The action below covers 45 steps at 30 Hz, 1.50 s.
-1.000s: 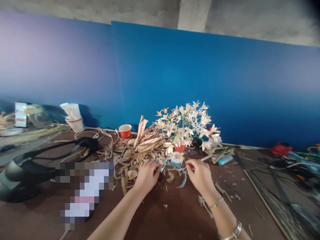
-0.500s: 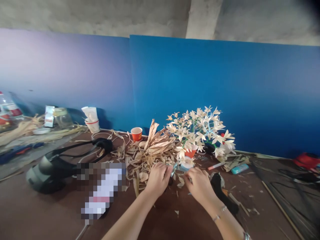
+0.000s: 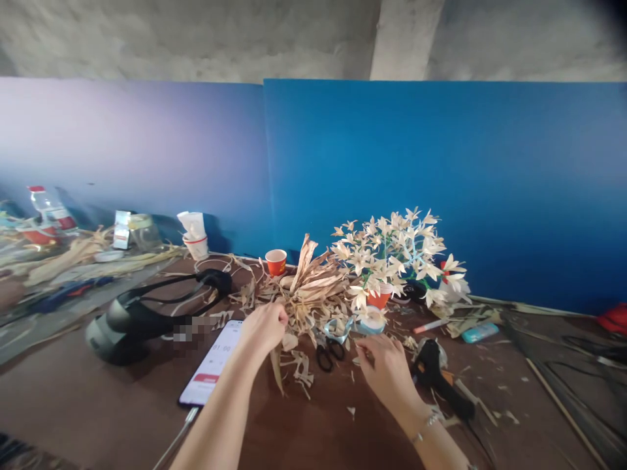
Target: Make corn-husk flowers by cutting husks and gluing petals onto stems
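A single head-worn camera looks from above the near side of the brown tabletop [image 3: 304, 434], facing forward and down; the left hand [image 3: 266, 324] and right hand [image 3: 386, 365] show close in its lower middle, the dried husks [image 3: 318, 287] lie just beyond, and the blue partition [image 3: 353, 156] and concrete wall [image 3: 245, 39] fill the background

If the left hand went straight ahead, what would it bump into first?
Probably the dry leaf pile, which lies just ahead of the left hand. The picture doesn't show clearly how big the gap is, or whether they touch.
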{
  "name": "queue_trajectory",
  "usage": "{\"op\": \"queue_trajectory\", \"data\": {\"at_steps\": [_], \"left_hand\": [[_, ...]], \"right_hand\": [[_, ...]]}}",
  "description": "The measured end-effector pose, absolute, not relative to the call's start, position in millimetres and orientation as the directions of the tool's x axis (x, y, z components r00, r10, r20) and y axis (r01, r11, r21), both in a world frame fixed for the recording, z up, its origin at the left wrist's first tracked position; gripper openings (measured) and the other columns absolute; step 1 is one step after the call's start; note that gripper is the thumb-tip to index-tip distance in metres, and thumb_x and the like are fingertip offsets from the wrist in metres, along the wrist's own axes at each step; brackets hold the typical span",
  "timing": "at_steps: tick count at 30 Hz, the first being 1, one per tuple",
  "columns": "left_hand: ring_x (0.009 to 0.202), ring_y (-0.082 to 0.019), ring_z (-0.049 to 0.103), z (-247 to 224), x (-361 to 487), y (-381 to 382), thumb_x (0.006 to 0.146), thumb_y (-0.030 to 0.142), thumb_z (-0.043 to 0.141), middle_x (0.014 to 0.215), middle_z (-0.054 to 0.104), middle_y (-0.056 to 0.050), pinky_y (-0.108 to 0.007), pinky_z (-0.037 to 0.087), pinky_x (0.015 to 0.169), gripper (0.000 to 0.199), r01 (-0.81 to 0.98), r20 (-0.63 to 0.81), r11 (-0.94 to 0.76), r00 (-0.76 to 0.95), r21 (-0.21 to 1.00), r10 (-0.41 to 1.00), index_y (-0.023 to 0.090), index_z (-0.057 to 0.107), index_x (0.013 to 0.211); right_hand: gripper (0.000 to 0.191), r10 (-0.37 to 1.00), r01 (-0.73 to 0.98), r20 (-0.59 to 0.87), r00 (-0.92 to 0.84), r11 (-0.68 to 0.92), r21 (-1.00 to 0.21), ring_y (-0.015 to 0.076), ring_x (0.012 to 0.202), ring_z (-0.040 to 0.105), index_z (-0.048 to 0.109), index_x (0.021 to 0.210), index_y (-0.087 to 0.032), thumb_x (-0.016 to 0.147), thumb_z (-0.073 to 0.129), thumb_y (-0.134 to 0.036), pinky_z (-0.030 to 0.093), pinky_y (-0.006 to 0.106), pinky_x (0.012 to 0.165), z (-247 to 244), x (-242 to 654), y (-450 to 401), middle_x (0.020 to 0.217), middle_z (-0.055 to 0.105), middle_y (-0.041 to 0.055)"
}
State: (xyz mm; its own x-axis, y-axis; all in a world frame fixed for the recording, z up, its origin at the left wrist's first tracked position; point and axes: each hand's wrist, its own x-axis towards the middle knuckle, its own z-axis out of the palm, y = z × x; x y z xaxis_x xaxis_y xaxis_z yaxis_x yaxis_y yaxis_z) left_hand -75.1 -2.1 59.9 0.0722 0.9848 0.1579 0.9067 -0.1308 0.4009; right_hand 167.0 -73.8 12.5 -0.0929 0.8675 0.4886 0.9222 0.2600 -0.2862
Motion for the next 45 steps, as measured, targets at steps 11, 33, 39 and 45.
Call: {"op": "queue_trajectory", "data": {"at_steps": [11,33,39,45], "left_hand": [[0.08,-0.03,0.064,35.5,-83.8,-1.7,0.06,0.014,0.055,0.082,0.069,-0.014,-0.033,0.044,0.064,0.01,0.953,0.041,-0.008,-0.004,0.303,0.999,0.019,0.061,0.066],[0.11,-0.046,0.045,64.6,-115.5,137.0,0.065,0.04,0.058,0.112,0.058,-0.026,-0.055,0.034,0.083,0.039,0.824,0.012,0.315,-0.363,0.47,0.932,0.011,0.064,0.091],[0.112,-0.045,0.043,64.5,-113.4,139.3,0.064,0.04,0.06,0.112,0.058,-0.025,-0.058,0.031,0.087,0.041,0.736,0.003,0.359,-0.44,0.573,0.898,0.01,0.063,0.092],[0.117,-0.04,0.039,88.9,-99.9,117.6,0.078,0.029,0.043,0.123,0.05,-0.024,-0.057,0.034,0.086,0.041,0.63,0.18,0.291,-0.575,0.72,0.798,0.009,0.055,0.111]], "right_hand": [[0.017,0.857,0.93,0.505,-0.102,0.263,-0.258,0.0178,0.077,0.059,0.064,0.078,-0.023,0.081,0.048,-0.016,0.032,0.029,0.07,8.6,172.2,-73.7,0.076,0.067,0.0009],[0.019,0.884,0.911,0.466,-0.042,0.225,-0.346,0.018,0.074,0.056,0.063,0.07,-0.024,0.077,0.051,-0.011,0.031,0.03,0.07,-2.8,171.4,-69.9,0.071,0.065,-0.0008],[0.019,0.88,0.893,0.473,-0.034,0.24,-0.382,0.0179,0.075,0.057,0.064,0.071,-0.023,0.075,0.051,-0.009,0.032,0.029,0.071,-0.9,169.5,-71.6,0.074,0.066,-0.0004],[0.021,0.882,0.886,0.471,-0.028,0.24,-0.397,0.0196,0.075,0.058,0.064,0.072,-0.023,0.078,0.048,-0.012,0.034,0.03,0.071,3.8,171.6,-72.0,0.073,0.066,0.0011]]}}
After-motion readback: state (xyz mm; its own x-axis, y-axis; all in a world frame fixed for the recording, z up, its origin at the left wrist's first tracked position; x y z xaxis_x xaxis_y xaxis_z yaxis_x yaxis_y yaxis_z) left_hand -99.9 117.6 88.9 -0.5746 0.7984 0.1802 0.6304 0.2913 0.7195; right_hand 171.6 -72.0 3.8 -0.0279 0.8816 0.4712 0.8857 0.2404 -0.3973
